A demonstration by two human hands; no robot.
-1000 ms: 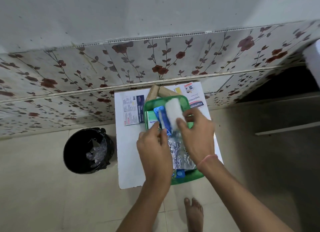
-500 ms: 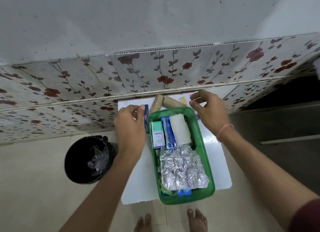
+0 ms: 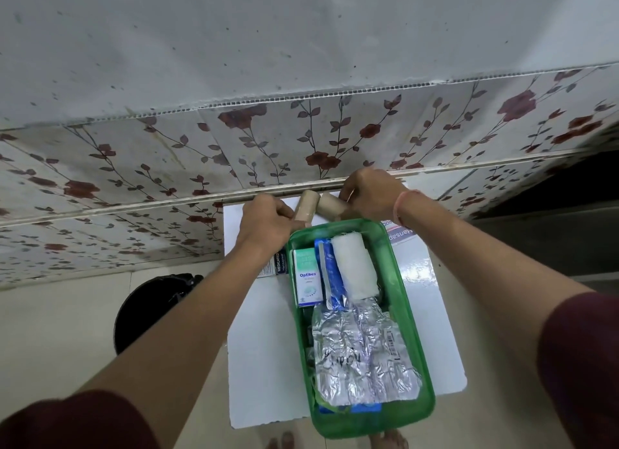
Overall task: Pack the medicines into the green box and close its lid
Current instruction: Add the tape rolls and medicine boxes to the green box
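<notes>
The open green box [image 3: 417,348] lies on a small white table [image 3: 261,365]. Inside it are a white Optibex carton [image 3: 308,277], a blue packet [image 3: 331,277], a white gauze roll [image 3: 355,267] and crumpled foil tablet strips [image 3: 358,358]. Behind the box's far end lie two tan bandage rolls. My left hand [image 3: 268,222] is closed on the left tan roll [image 3: 307,205]. My right hand [image 3: 371,197] is closed on the right tan roll [image 3: 330,205]. A Hansaplast carton [image 3: 278,264] lies left of the box, partly under my left arm. Another Hansaplast carton [image 3: 398,234] peeks out to the right. No lid is visible.
The table stands against a wall with flowered panels [image 3: 318,140]. A black bin [image 3: 150,311] with a bag liner sits on the floor to the left. Bare toes [image 3: 388,442] show below the table's near edge. A dark opening [image 3: 569,187] lies at the right.
Both hands left the flat cartons at the table's far corners and came together at the middle back, closing on the two tan rolls. The camera has moved closer.
</notes>
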